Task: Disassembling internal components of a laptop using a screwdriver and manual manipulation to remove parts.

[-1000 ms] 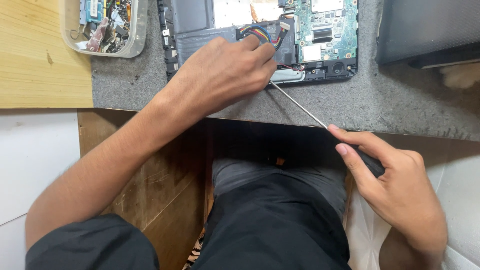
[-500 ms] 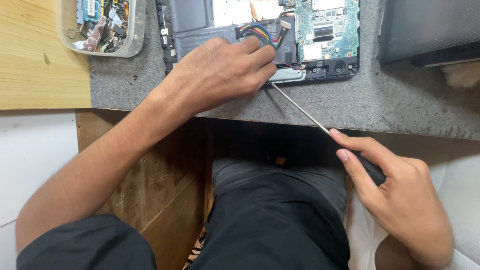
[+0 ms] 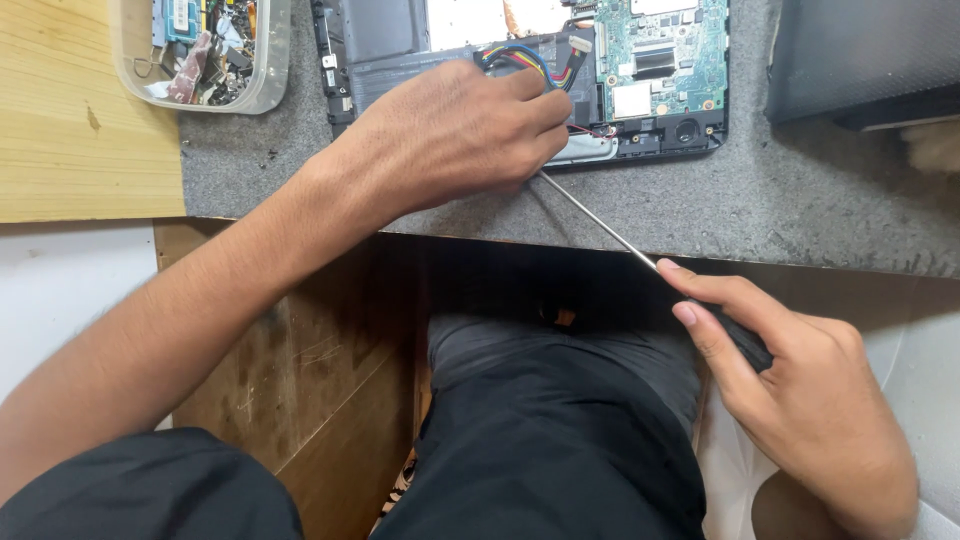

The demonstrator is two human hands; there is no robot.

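Counter [image 3: 760, 215]: grey speckled stone, front edge running across the view.
Wooden board [image 3: 70, 130]: pale, lying at the counter's left end.
Cabinet front [image 3: 300, 370]: dark brown wood below the counter, scratched.
Light: even and soft, without hard shadows.

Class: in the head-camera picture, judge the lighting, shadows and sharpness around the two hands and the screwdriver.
Head view: soft, even light; the left hand and screwdriver are sharp on the laptop; deep shadow under the worktop; the right hand is crisp, without glare.

left hand [image 3: 450, 130] on opened laptop [image 3: 640, 80], right hand [image 3: 810, 400] gripping screwdriver [image 3: 600, 222]
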